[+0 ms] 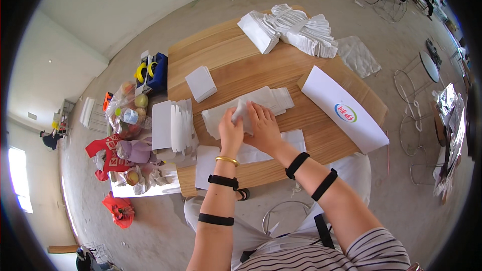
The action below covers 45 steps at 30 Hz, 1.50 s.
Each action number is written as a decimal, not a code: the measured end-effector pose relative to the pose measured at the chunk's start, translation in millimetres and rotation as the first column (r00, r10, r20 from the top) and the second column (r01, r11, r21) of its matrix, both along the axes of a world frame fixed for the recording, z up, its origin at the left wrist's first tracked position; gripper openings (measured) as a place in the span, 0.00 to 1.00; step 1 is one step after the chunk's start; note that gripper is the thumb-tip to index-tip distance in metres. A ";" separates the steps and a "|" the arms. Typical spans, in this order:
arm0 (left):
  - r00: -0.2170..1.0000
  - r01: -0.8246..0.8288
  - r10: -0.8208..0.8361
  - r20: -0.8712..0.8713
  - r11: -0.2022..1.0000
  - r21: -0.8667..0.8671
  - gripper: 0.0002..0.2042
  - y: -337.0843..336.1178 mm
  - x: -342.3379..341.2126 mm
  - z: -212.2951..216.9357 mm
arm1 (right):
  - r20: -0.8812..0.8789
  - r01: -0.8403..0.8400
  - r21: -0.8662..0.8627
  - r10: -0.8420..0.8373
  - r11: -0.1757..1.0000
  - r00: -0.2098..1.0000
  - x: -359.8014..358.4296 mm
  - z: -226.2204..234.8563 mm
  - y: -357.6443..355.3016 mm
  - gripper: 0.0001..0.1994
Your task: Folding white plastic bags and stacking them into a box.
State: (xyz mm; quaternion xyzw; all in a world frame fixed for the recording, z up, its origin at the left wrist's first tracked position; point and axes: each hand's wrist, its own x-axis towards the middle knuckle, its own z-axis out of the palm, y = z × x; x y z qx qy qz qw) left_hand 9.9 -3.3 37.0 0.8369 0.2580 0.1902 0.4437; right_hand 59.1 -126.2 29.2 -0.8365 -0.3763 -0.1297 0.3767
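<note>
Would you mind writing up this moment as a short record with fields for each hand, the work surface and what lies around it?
left hand: pinches a raised fold of white paper on a flat stack
right hand: lies flat on the same paper, beside the left hand
stack under hands: white sheets, fanned, mid-table
table: wooden, light brown
far edge: large heap of white folded paper
right side: long white folded sheet with a coloured oval mark
left side: small white pad; fanned white pieces
</note>
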 end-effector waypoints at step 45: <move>0.972 -0.204 0.219 -0.091 0.578 -0.790 0.15 -77.2 -168.3 6.4 | -0.977 0.463 0.210 0.202 0.861 0.068 -74.7 14.3 -185.9 0.23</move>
